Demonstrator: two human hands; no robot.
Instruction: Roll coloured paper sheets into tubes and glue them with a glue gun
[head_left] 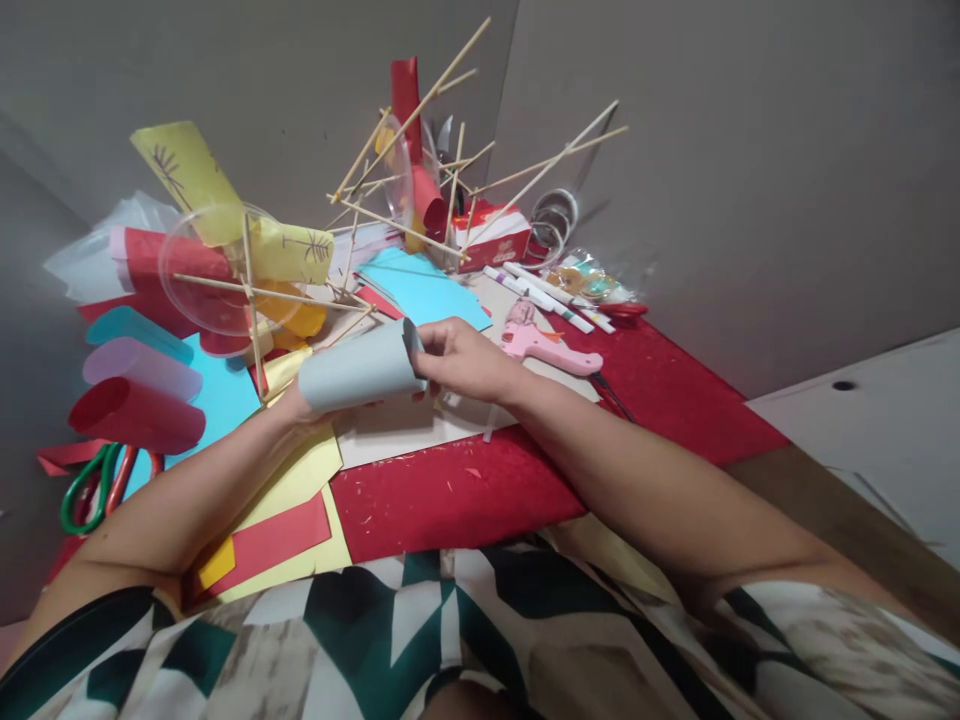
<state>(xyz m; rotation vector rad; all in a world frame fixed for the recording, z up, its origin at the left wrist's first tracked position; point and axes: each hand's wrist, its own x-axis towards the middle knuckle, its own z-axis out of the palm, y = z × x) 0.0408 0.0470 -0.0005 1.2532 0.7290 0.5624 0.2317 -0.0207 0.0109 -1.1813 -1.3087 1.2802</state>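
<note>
A pale grey-blue sheet of paper (360, 365) is curled into a tube between my hands, above the middle of the table. My right hand (461, 358) pinches the tube's right edge, thumb and fingers closed on the paper. From the other side, my left hand (302, 408) holds the tube; most of that hand is hidden behind the paper, with only the wrist side and a little of the fingertips showing. Just right of the right hand lies a pink glue gun (551, 348). Beneath the tube is a pale board (405, 435).
Stick frames (405, 215) with paper and clear plastic discs stand at the back. Rolled red paper (139, 415) and green-handled scissors (88, 490) lie left. Blue sheets (424, 285), markers (555, 297), a red box (491, 235) and tape rolls (555, 215) sit behind. Red cloth (450, 510) covers the table.
</note>
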